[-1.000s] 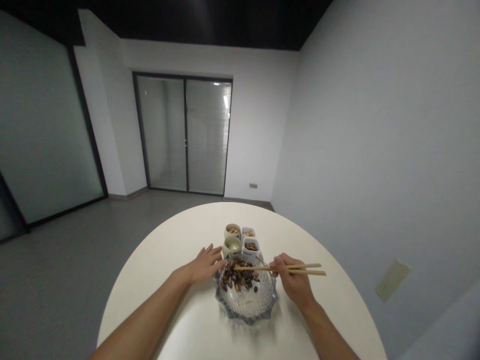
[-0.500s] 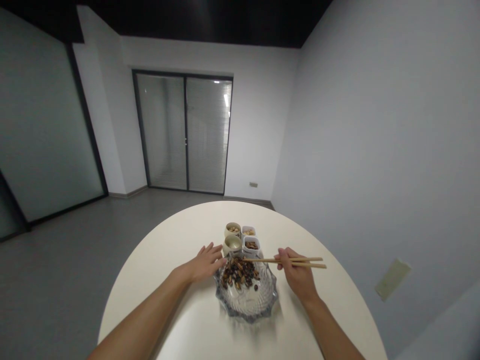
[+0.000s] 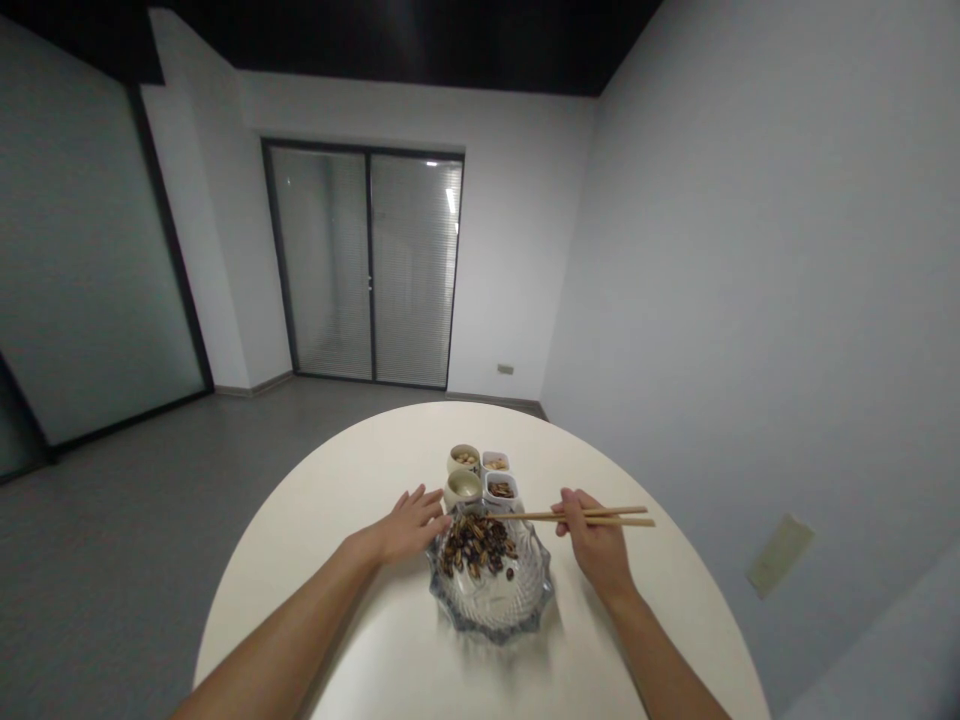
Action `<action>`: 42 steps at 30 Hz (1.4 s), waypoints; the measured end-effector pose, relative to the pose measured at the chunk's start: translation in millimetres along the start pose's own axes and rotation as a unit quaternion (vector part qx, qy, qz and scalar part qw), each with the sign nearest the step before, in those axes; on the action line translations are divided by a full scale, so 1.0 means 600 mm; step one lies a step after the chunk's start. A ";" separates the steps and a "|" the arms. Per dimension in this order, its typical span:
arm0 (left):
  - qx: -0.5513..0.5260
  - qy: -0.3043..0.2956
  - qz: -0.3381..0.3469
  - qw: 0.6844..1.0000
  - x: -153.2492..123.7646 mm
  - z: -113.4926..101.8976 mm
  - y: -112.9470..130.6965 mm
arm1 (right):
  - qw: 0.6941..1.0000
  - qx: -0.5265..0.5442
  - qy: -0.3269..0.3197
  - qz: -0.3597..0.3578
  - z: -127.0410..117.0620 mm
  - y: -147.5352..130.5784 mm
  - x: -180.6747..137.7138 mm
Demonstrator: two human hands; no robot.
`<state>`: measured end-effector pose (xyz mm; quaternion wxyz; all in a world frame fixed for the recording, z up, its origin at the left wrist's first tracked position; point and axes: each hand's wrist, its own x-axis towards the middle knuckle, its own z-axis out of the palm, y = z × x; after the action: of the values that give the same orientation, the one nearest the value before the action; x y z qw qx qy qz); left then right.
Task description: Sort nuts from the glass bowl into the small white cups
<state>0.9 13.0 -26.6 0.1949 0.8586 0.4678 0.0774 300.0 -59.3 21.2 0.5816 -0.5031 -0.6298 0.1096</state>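
Observation:
A cut-glass bowl [image 3: 491, 615] stands on the round white table [image 3: 360, 500], with dark mixed beans [image 3: 476, 550] heaped in its far half. My left hand [image 3: 409, 525] lies flat with fingers spread against the bowl's left rim. My right hand [image 3: 592, 545] is closed on a pair of wooden chopsticks [image 3: 577, 517], held level, their tips over the bowl's far edge close to the small cups. Whether anything is pinched between the tips is too small to tell.
Beyond the bowl stand two round cream cups [image 3: 463, 475] and two square white cups [image 3: 499, 478], three with beans or nuts in them. The table's edge curves round behind them. A wall runs close on the right; sliding glass doors [image 3: 367, 270] are at the back.
My right hand has lifted the chopsticks out of the bean heap and carried them away from me, towards the small cups. My left hand has stayed on the bowl's rim.

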 end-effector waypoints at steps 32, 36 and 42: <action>-0.004 -0.005 0.003 1.000 -0.013 -0.010 -0.001 | 0.997 -0.032 0.049 0.050 -0.008 0.014 0.006; -0.002 -0.002 0.005 1.000 -0.013 -0.009 -0.002 | 0.997 -0.036 0.046 0.057 -0.009 0.011 0.007; -0.008 -0.002 0.004 1.000 -0.012 -0.008 -0.005 | 0.997 -0.031 0.060 0.045 -0.010 0.010 0.009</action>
<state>-6.9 9.5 -23.2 0.2022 0.8592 0.4630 0.0801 309.1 -55.1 22.4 0.5968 -0.5543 -0.5739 0.0855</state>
